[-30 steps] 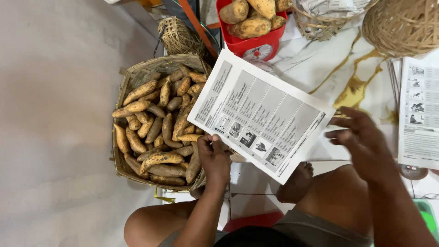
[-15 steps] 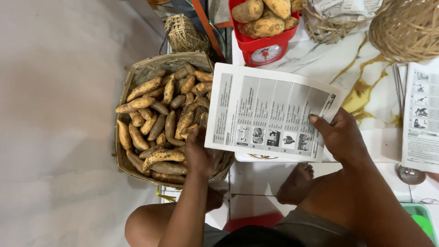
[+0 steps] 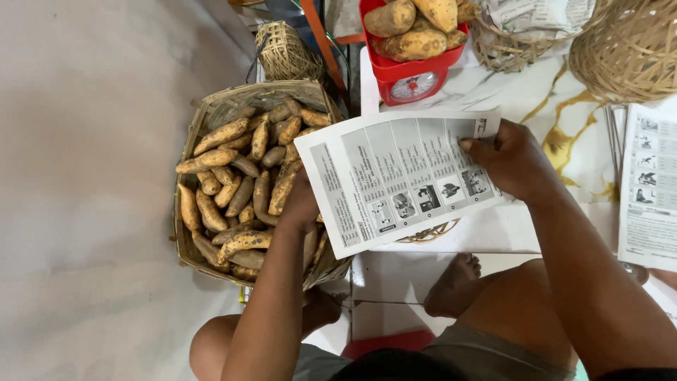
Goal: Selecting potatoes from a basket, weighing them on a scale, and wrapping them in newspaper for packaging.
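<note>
Holding a printed sheet of newspaper between both hands, we keep it spread flat above the gap between a woven basket and the white marbled tabletop. Our right hand pinches the sheet's right edge, thumb on top and fingers curled beneath. Our left hand is at the sheet's left edge, mostly hidden under the paper, so we cannot tell how it grips. The basket, just left of the sheet, is piled with sweet potatoes; the paper's left corner covers part of its right rim. Beyond the sheet stands a red kitchen scale whose tray carries a few larger sweet potatoes, and the sheet's top edge nearly meets the dial. A small wicker basket sits behind the big one, and two more woven baskets crowd the far right corner, one lined with newspaper. Another stack of printed sheets lies at the right. Our bare foot rests below the paper.
</note>
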